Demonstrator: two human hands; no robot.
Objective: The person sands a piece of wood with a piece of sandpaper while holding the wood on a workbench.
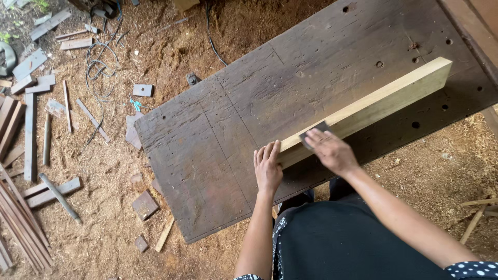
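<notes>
A pale wooden plank (378, 101) stands on its edge on a dark, worn workbench (218, 135), running from near me up to the right. My left hand (267, 167) lies flat against the plank's near end, fingers together. My right hand (332, 150) presses a small dark sheet of sandpaper (314, 130) onto the plank's top edge, a little beyond the left hand.
The workbench top has several drilled holes (415, 124) and cracks. The sawdust floor holds scattered wood offcuts (52, 192), long strips (21, 223) at the left, a coiled cable (98, 78), and small square blocks (144, 205). More sticks (477, 218) lie at the right.
</notes>
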